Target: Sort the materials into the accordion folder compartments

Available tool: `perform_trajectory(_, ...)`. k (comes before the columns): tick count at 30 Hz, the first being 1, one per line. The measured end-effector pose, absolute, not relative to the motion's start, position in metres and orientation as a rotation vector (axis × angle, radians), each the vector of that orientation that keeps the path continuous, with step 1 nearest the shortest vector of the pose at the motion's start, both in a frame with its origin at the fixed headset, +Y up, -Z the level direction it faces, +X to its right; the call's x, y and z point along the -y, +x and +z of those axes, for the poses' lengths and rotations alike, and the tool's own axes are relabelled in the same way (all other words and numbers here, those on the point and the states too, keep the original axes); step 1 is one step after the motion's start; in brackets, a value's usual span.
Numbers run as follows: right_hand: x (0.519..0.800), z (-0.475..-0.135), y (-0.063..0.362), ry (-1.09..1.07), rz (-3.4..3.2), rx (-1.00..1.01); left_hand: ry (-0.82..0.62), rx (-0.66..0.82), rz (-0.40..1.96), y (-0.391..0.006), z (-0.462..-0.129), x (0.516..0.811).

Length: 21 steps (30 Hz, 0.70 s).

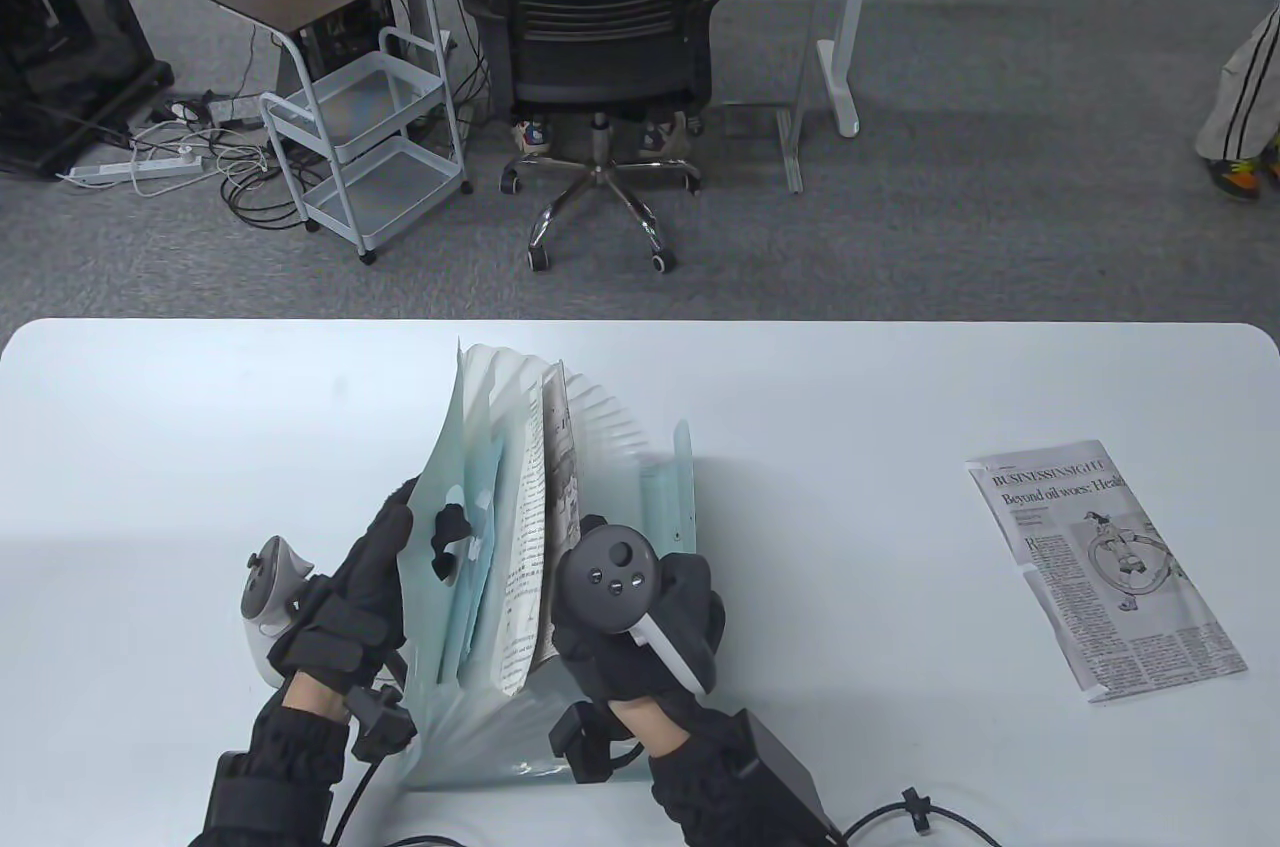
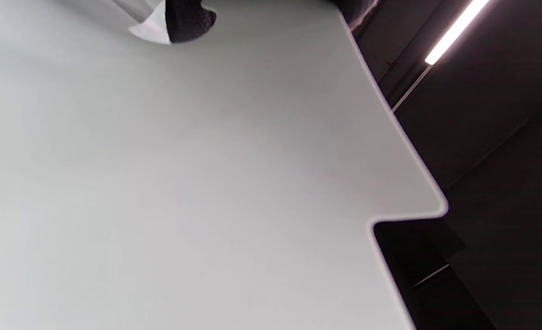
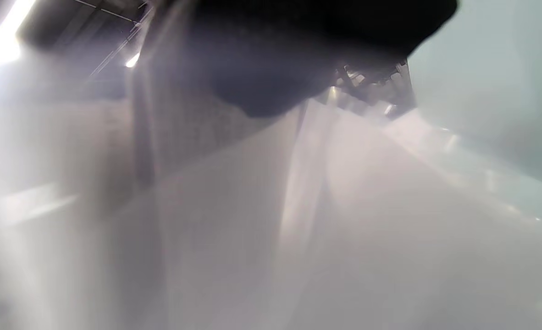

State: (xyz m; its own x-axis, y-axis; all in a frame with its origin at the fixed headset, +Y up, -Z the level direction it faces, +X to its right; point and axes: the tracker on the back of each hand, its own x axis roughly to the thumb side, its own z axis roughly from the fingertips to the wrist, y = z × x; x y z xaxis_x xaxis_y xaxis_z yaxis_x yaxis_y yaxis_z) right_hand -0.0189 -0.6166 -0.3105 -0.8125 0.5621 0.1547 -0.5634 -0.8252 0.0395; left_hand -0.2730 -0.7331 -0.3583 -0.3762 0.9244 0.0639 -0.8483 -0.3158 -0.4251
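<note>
Accordion folder [image 1: 560, 487] fanned open: left hand [image 1: 350, 597] grips its front cover, right hand [image 1: 640, 617] pinches newspaper [image 1: 535, 567] inside it.

A pale teal translucent accordion folder [image 1: 480, 527] stands fanned open on the surface, near the front edge, left of centre. A folded newspaper sheet [image 1: 535, 537] stands upright in one middle compartment. A second newspaper page [image 1: 1105, 567] lies flat, well apart to the right.
</note>
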Motion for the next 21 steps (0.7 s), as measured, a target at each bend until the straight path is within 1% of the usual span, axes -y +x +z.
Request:
perform_trajectory(3, 0.615, -0.307, -0.02, 0.263, 2.521, -0.034, -0.227, 0.47, 1.907, -0.273, -0.358, 0.733)
perform_trajectory(6, 0.611, -0.298, -0.017, 0.335, 2.535, -0.135, -0.227, 0.47, 1.906, -0.273, -0.358, 0.733)
perform_trajectory(9, 0.606, -0.293, -0.009, 0.337, 2.516, -0.059, -0.227, 0.47, 1.908, -0.273, -0.358, 0.733)
perform_trajectory(12, 0.602, -0.293, 0.001, 0.322, 2.521, -0.045, -0.226, 0.469, 1.908, -0.273, -0.358, 0.733)
perform_trajectory(16, 0.598, -0.3, 0.018, 0.292, 2.518, -0.025, -0.226, 0.468, 1.905, -0.273, -0.358, 0.733)
perform_trajectory(21, 0.59, -0.312, 0.051, 0.202, 2.495, 0.01, -0.224, 0.468, 1.908, -0.274, -0.358, 0.733)
